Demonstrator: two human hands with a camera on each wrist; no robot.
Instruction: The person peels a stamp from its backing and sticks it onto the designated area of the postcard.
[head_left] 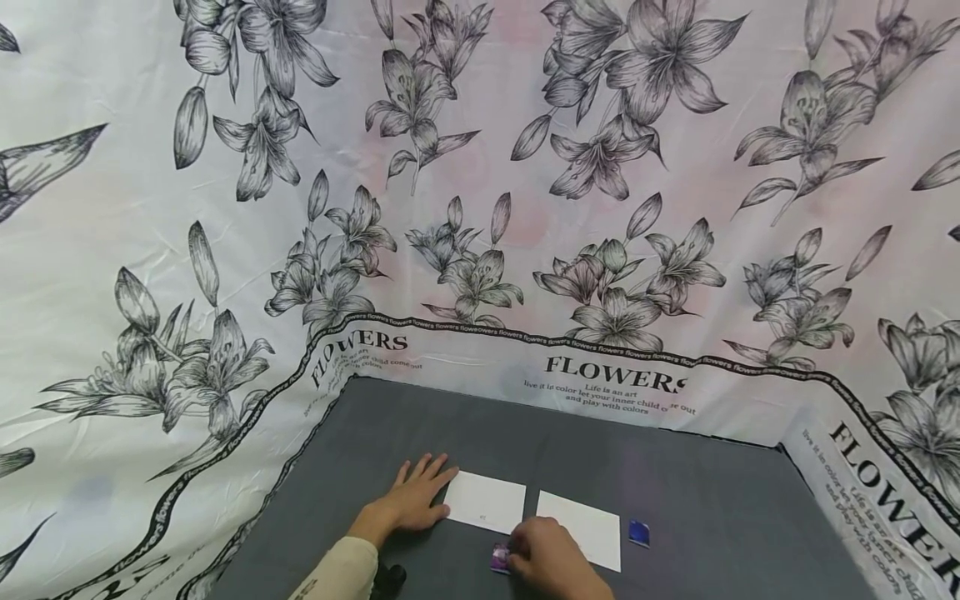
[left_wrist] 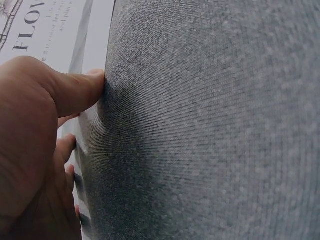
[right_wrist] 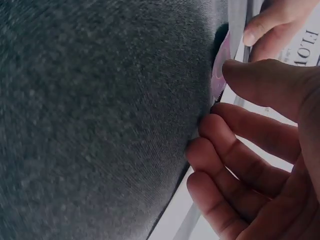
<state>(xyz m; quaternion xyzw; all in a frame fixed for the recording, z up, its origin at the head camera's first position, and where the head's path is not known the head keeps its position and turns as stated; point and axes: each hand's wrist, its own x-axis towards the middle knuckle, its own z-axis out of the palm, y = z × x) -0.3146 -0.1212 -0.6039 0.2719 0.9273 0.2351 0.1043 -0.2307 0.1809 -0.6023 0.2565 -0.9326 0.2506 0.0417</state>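
- Purple packet (head_left: 499,558) lies on a grey tabletop (head_left: 720,492), near the closer edge of the left white card (head_left: 487,498), pinched at its right side by the thumb and curled fingers of a person's right hand (head_left: 553,554).
- Left hand (head_left: 414,500) rests, fingers spread, at that card's left edge.
- Right white card (head_left: 588,525), partly hidden by the right hand, lies beside it; a blue packet (head_left: 639,533) sits just to its right.

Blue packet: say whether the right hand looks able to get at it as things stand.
Likely yes: the blue packet lies uncovered, with only a flat white card between, though the right hand is currently at the purple packet.
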